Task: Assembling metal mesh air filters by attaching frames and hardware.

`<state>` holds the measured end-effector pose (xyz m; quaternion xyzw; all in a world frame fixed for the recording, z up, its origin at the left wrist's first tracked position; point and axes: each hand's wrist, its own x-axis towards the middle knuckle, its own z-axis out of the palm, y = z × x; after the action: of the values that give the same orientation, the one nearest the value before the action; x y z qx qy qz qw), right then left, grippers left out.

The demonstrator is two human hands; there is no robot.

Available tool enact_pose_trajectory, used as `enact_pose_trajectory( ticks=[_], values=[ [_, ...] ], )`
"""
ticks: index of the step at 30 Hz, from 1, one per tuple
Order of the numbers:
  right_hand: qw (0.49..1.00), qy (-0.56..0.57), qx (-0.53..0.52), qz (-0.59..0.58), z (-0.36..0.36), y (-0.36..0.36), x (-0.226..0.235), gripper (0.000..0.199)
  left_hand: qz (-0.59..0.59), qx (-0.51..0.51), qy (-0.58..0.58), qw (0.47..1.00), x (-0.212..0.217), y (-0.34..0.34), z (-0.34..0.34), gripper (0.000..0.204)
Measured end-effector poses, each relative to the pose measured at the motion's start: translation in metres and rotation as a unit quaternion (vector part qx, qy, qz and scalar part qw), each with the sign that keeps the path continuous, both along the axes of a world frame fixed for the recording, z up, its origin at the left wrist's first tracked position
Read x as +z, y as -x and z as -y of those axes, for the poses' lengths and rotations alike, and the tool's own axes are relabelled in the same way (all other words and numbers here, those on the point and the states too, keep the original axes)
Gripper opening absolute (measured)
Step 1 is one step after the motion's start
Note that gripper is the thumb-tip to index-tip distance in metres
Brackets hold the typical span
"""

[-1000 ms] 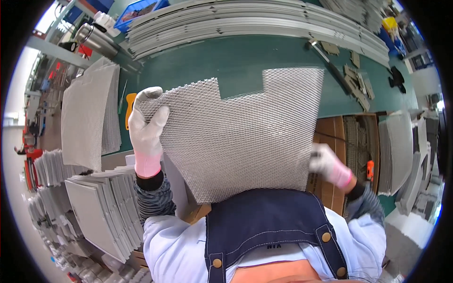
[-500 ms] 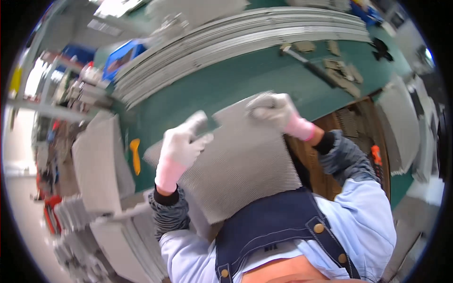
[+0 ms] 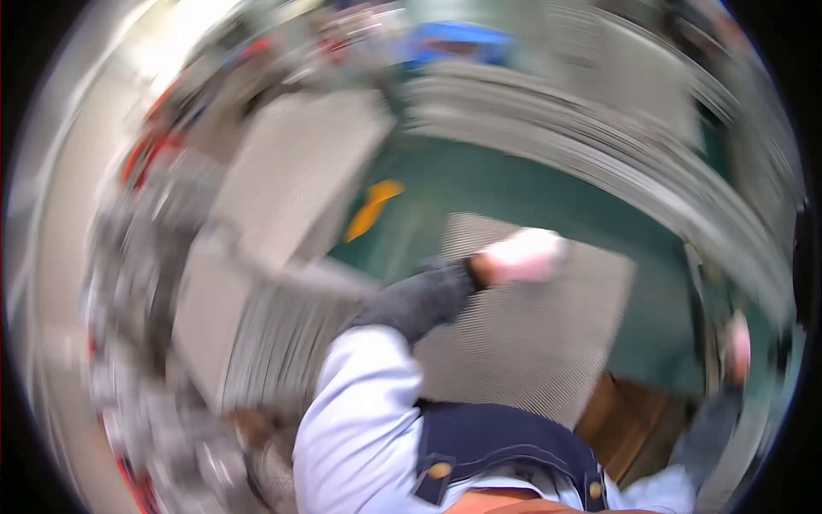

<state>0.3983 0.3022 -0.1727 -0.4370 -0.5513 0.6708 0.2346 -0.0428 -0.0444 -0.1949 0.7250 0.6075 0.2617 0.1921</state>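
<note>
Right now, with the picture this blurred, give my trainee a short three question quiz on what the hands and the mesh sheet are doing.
1. True or false: the left hand rests on the grey mesh sheet.
2. Which colour is the table top under the sheet? A red, B green, C white.
3. Fill in: the right hand is off the sheet, near the picture's ___ edge.

Key: 1 true. 2 B. 3 right. Motion blur hides whether either hand is gripping anything; the left one is at least laid on the sheet, and an orange thing lies on the table beyond it.
</note>
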Motion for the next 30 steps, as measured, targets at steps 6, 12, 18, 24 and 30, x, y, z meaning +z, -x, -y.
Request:
enact_pose_trajectory(
  ticks=[6, 12, 18, 24, 30],
  values=[
    [0.908, -0.337, 0.027, 0.248, -0.168, -0.084, -0.085, 0.04, -0.049, 0.116, 0.129, 0.984, 0.024, -0.016, -0.019, 0.023],
    [0.919, -0.356, 0.171, 0.02, 0.013, 0.131, 0.021, 0.037, -0.16, 0.171, 0.048, 0.971, 0.025, -0.05, 0.024, 0.072],
    [0.816, -0.266, 0.506, 0.086, 0.17, 0.319, 0.081, 0.023, -0.145, 0.147, -0.059, 0.977, 0.022, -0.06, 0.019, 0.063],
    [0.817, -0.257, 0.503, 0.112, 0.176, 0.341, 0.038, 0.031, -0.15, 0.125, 0.006, 0.981, 0.031, -0.05, 0.026, 0.06],
    [0.881, -0.207, 0.419, 0.076, 0.177, 0.34, 0.032, 0.03, -0.167, 0.112, 0.048, 0.978, 0.03, -0.041, 0.027, 0.06]
  ],
)
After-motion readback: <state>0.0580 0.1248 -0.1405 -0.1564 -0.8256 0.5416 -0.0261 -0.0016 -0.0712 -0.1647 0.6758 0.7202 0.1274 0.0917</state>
